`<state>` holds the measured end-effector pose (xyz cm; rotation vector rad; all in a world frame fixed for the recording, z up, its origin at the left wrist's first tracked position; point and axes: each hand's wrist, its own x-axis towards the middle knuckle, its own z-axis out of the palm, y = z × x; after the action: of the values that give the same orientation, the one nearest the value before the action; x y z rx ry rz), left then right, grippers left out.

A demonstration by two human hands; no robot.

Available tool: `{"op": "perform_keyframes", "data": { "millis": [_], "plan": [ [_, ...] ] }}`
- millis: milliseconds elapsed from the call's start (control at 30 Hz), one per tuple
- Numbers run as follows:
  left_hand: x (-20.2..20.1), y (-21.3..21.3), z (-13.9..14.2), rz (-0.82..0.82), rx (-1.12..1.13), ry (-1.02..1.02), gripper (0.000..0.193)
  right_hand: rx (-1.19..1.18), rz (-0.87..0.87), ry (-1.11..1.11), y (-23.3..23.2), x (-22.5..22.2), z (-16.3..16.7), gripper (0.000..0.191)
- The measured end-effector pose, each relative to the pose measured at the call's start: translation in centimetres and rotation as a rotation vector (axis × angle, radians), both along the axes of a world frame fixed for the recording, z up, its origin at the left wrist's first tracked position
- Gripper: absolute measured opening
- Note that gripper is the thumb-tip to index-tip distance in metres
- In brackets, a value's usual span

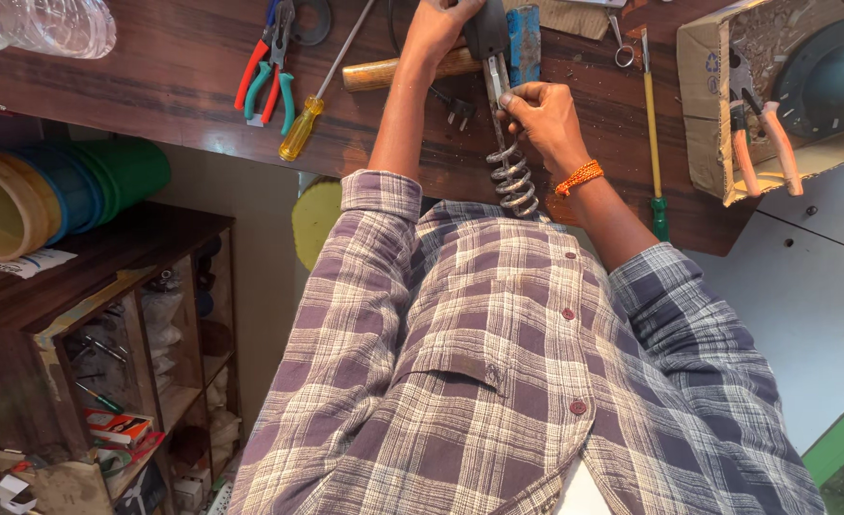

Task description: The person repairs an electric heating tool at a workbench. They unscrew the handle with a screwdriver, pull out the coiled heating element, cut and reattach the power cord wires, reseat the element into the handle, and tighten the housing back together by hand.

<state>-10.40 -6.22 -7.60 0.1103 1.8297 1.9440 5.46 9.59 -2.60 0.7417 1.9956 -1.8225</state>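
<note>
Two bare hands are meeting on one tool at the table's near edge. Right hand is pinching the thin metal shaft, fingertips closed just above the grey coiled wire spring, which is hanging toward the plaid shirt. Left hand is clenching the dark handle at the far end, partly cut off by the frame. Long axis is running from handle to coil, away-to-near, slightly tilted. Behind them are lying a wooden-handled hammer and a yellow-handled screwdriver on the brown wooden table; the tool's tip is hidden inside the coil.
</note>
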Motion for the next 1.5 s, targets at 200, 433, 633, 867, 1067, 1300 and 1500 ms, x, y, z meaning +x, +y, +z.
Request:
{"op": "perform_keyframes", "data": {
  "millis": [200,433,633,867,1067,1300,1500],
  "plan": [
    [-0.3,-0.1,-0.1,0.053,0.075,-0.27,0.049,-0.011,0.007,-0.034,0.2,0.0,0.4,0.019],
    [0.0,-0.5,-0.3,0.029,0.113,-0.289,0.048,0.004,-0.028,0.025,-0.3,0.1,0.3,0.019],
    [0.0,-0.9,0.0,-0.043,0.123,-0.151,0.04,0.065,0.013,0.051,-0.5,0.2,0.5,0.019],
    [-0.1,-0.8,0.2,-0.064,0.186,-0.299,0.03,0.219,0.08,0.106,-0.8,0.1,0.4,0.018],
    [0.1,-0.4,-0.2,-0.084,0.136,-0.163,0.029,0.235,-0.001,0.144,-1.0,0.6,0.0,0.018],
    [0.6,-0.2,0.2,-0.128,0.208,-0.279,0.029,0.243,-0.038,0.051,-0.3,0.4,0.6,0.018],
    [0.6,0.3,0.2,-0.125,0.201,-0.31,0.031,0.193,-0.019,0.033,0.0,0.3,2.1,0.018]
  ]
}}
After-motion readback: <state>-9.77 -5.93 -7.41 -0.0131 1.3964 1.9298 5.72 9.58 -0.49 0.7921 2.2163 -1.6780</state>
